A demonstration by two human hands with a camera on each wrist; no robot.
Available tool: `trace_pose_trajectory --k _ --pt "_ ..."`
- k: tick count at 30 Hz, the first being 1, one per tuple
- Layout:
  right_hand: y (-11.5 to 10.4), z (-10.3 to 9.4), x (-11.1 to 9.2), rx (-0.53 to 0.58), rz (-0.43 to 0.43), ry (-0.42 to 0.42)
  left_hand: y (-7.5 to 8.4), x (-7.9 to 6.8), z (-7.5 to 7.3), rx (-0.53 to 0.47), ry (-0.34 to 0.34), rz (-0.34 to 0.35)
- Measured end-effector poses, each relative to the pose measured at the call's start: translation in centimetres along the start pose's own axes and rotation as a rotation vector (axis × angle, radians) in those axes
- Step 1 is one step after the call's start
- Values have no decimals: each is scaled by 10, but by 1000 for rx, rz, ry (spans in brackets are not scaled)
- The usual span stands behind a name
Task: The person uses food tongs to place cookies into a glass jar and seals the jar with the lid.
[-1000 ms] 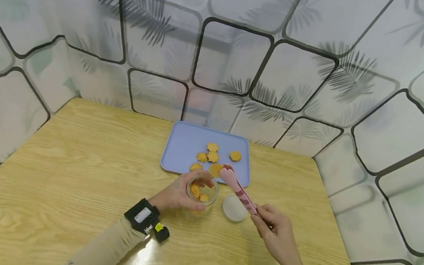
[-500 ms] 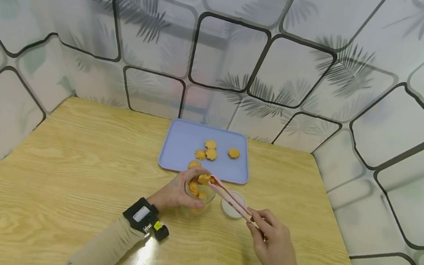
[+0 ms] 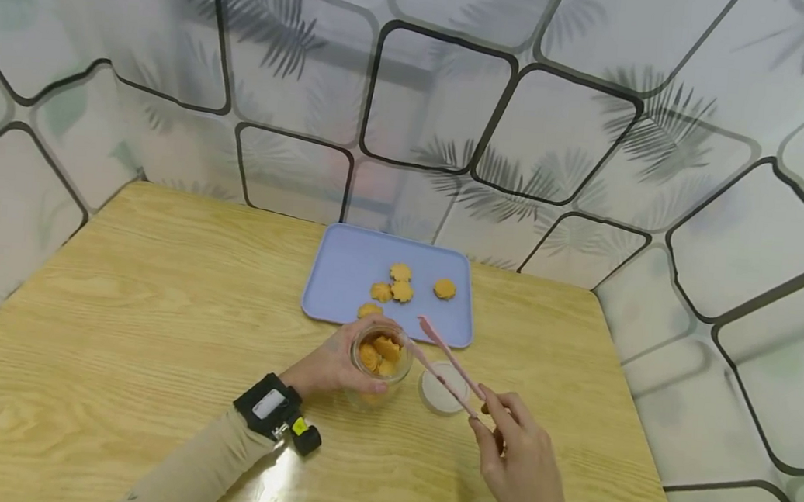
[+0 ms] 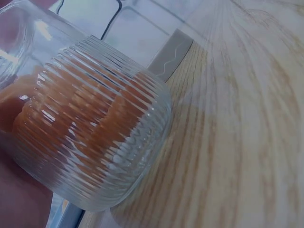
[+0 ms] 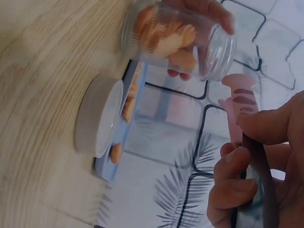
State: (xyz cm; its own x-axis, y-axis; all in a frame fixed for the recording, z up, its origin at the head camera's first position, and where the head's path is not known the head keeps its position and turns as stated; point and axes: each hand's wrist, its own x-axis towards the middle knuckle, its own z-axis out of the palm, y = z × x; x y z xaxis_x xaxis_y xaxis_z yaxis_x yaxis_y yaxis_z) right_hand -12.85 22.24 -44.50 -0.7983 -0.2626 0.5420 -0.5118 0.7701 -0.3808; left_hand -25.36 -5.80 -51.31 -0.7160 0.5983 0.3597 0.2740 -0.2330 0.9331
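Note:
My left hand (image 3: 341,363) grips a ribbed clear glass jar (image 4: 95,123) from its left side, with several golden cookies (image 5: 164,40) inside. The jar's open mouth faces up in the head view. My right hand (image 3: 521,454) pinches pink tongs (image 3: 451,371) near their back end. The tongs' arms are spread with nothing between them; one tip is at the jar's rim and the other points over the tray's front edge. A blue tray (image 3: 345,262) behind the jar bears several flower-shaped cookies (image 3: 401,291).
A round white lid (image 3: 443,390) lies on the wooden table (image 3: 158,327) right of the jar, under the tongs. Patterned curtains (image 3: 441,98) rise along the table's back and sides.
The tongs carried a cookie from the tray leftward to the jar. They then spread apart, and the cookie now lies inside the jar. My left hand has kept its grip.

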Motion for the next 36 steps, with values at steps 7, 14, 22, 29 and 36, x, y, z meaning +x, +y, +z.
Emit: trace_pose_trajectory --k 7,14,22,29,36 --pt "27 23 22 -131 106 -68 1 -8 -6 -12 -7 -23" --pt "46 52 52 -417 -51 -156 4 -8 -9 3 12 -53" --pt "53 72 77 -502 -75 -194 2 0 -6 -6 16 -57" --pt "54 81 83 -481 10 -267 1 -2 -6 0 1 -40" --pt "60 79 79 -439 93 -276 -1 3 -3 -5 -21 -41"
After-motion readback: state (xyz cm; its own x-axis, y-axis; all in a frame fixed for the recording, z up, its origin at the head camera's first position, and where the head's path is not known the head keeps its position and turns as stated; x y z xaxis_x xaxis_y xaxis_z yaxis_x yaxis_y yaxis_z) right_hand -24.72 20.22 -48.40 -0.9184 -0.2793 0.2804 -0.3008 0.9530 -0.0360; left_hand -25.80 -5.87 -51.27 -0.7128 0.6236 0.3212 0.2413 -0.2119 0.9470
